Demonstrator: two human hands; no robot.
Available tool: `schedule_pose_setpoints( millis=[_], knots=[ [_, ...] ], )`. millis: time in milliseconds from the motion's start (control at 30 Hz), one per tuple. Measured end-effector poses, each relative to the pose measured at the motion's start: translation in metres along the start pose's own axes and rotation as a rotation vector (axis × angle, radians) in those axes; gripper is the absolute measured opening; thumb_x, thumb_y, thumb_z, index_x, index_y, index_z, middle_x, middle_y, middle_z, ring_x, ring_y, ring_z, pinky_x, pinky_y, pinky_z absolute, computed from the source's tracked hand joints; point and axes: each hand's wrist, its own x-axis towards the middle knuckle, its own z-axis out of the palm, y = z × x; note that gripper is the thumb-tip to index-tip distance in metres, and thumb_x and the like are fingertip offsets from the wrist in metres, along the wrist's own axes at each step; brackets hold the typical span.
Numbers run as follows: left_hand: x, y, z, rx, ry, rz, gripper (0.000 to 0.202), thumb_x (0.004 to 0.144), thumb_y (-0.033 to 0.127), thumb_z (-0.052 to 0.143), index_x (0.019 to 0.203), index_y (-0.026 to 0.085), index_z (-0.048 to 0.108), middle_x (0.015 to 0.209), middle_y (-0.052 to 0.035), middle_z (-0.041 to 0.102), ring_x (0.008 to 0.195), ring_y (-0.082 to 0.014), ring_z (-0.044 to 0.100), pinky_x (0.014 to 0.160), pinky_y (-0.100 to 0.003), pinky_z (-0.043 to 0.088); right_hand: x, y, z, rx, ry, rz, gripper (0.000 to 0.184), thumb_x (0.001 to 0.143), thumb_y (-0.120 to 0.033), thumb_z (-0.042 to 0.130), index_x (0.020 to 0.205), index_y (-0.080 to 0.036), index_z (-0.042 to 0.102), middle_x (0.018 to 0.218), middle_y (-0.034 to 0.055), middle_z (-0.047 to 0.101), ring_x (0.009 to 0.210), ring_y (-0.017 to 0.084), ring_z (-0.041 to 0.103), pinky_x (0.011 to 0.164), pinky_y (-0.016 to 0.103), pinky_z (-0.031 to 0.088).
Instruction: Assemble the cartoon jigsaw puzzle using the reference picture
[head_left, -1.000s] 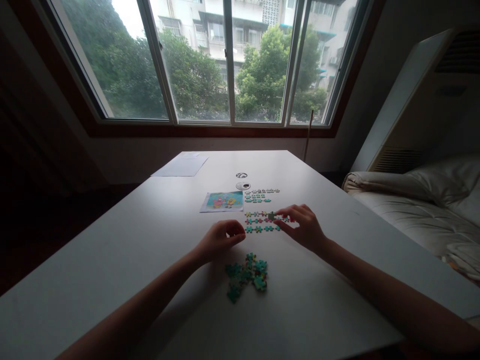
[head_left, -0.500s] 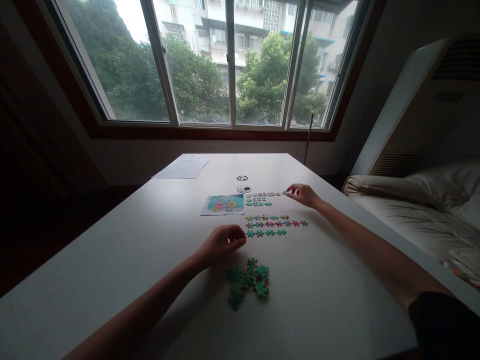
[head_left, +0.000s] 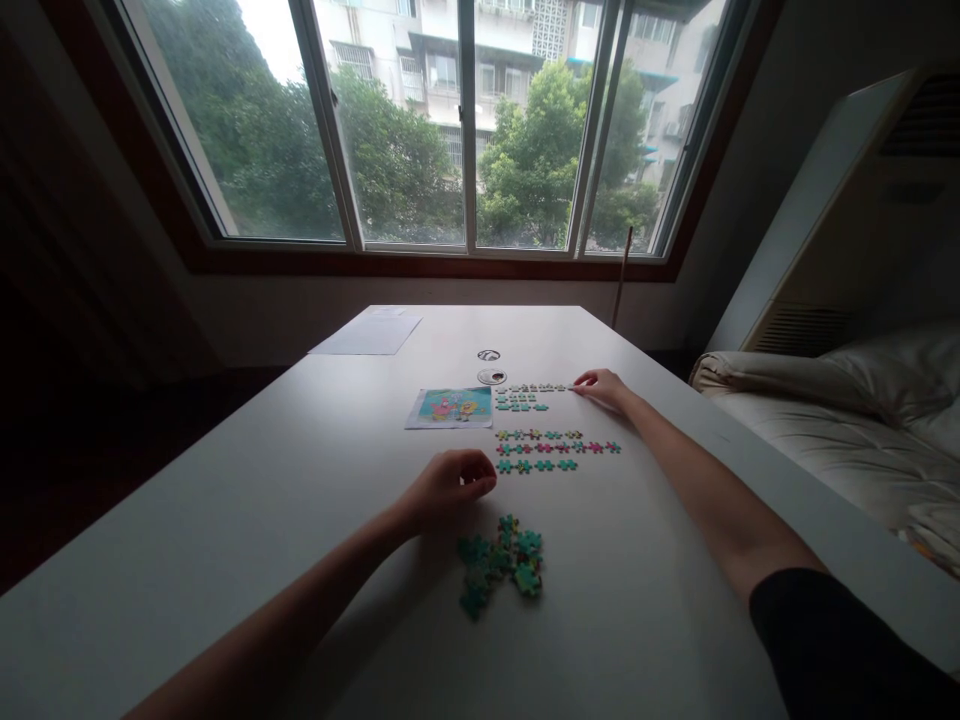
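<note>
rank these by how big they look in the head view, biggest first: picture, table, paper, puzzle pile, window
1. Table
2. Window
3. Puzzle pile, though it is nearer the camera than the last two
4. Picture and paper: about alike here, so unranked

Our bare left hand (head_left: 450, 482) curls loosely, thumb near the fingers (head_left: 474, 462), forearm (head_left: 322, 590) slanting inward; our bare right hand (head_left: 606, 388) reaches farther forward, fingertips (head_left: 580, 384) drawn together

No text, number or sign can be read; any lettering on the picture card (head_left: 454, 408) or the paper sheet (head_left: 367, 336) beyond it is too small.
</note>
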Motion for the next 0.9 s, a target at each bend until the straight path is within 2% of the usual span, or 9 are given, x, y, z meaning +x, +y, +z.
schedule_pose_setpoints(
  millis=[433, 600, 700, 800, 833, 900],
  knots=[
    [0.002, -0.005, 0.001, 0.003, -0.01, 0.003, 0.015, 0.074, 0.027, 0.053, 0.076, 0.015, 0.061, 0.063, 0.0014, 0.058, 0.058, -0.0106, 0.049, 0.053, -0.02, 0.037, 0.001, 0.001, 0.006, -0.011, 0.024, 0.025, 0.03, 0.068, -0.041, 0.064, 0.088, -0.02, 0.07, 0.078, 0.0038, 0.067, 0.07, 0.015, 0.06, 0.062, 0.023, 0.042],
    [0.001, -0.006, 0.0, 0.021, -0.015, 0.018, 0.014, 0.075, 0.025, 0.053, 0.076, 0.014, 0.062, 0.063, 0.0014, 0.057, 0.058, -0.0104, 0.048, 0.053, -0.02, 0.037, -0.009, -0.011, 0.0, -0.035, 0.05, -0.025, 0.026, 0.071, -0.033, 0.061, 0.089, -0.016, 0.068, 0.078, 0.0057, 0.067, 0.069, 0.016, 0.059, 0.062, 0.025, 0.042],
    [0.0, -0.004, 0.001, 0.035, -0.046, 0.044, 0.013, 0.075, 0.023, 0.053, 0.077, 0.014, 0.062, 0.063, 0.0016, 0.058, 0.059, -0.0101, 0.049, 0.054, -0.019, 0.037, -0.025, -0.031, -0.005, -0.036, 0.072, -0.107, 0.023, 0.075, -0.029, 0.057, 0.091, -0.016, 0.067, 0.08, 0.0056, 0.066, 0.068, 0.015, 0.057, 0.064, 0.026, 0.042],
    [-0.001, -0.002, 0.002, 0.052, -0.077, 0.074, 0.012, 0.074, 0.021, 0.053, 0.077, 0.015, 0.063, 0.063, 0.0019, 0.057, 0.058, -0.0094, 0.049, 0.053, -0.018, 0.036, -0.057, -0.063, -0.009, -0.01, 0.04, -0.236, 0.019, 0.078, -0.029, 0.055, 0.088, -0.018, 0.066, 0.079, 0.0025, 0.064, 0.066, 0.012, 0.055, 0.063, 0.024, 0.043],
    [-0.001, -0.001, 0.002, 0.06, -0.081, 0.082, 0.012, 0.074, 0.021, 0.053, 0.077, 0.015, 0.063, 0.062, 0.002, 0.057, 0.057, -0.0092, 0.048, 0.053, -0.018, 0.036, -0.072, -0.074, -0.01, 0.012, -0.006, -0.304, 0.017, 0.078, -0.029, 0.056, 0.086, -0.019, 0.066, 0.076, 0.001, 0.064, 0.064, 0.01, 0.055, 0.061, 0.022, 0.043],
    [-0.002, 0.0, 0.003, 0.077, -0.076, 0.096, 0.012, 0.074, 0.02, 0.053, 0.077, 0.014, 0.063, 0.062, 0.002, 0.056, 0.057, -0.0092, 0.048, 0.053, -0.018, 0.036, -0.106, -0.097, -0.011, 0.116, -0.17, -0.543, 0.016, 0.079, -0.027, 0.055, 0.084, -0.017, 0.065, 0.074, 0.0019, 0.062, 0.063, 0.009, 0.054, 0.059, 0.02, 0.043]
  ],
)
